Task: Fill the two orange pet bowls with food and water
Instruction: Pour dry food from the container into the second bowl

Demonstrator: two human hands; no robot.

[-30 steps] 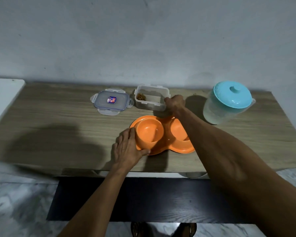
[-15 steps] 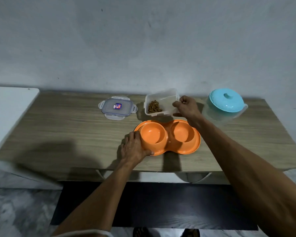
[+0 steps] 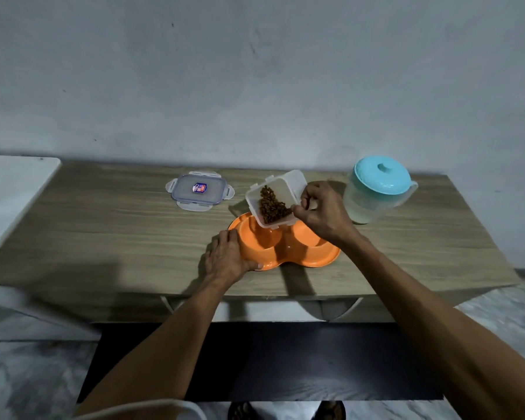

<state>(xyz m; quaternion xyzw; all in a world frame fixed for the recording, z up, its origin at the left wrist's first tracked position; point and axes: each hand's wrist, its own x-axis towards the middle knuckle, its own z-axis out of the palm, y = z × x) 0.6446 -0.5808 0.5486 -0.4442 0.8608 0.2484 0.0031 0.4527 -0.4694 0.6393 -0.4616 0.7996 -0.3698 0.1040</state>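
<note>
Left hand [image 3: 226,259] is laid flat, fingers spread, against the 9 o'clock rim of the orange double pet bowl [image 3: 303,256]; the bowl's long axis runs 9 to 3 across the wooden table [image 3: 109,237]. Right hand [image 3: 323,212] is clamped on the clear food container [image 3: 288,184], held tilted above the left well, mouth toward 7 o'clock, kibble [image 3: 272,204] heaped at its lower edge. At 11 o'clock the container lid [image 3: 199,190] lies flat. At 2 o'clock a teal-lidded water jug [image 3: 378,189] stands.

Home: wooden table [image 3: 103,237], marble floor [image 3: 28,374]
</note>
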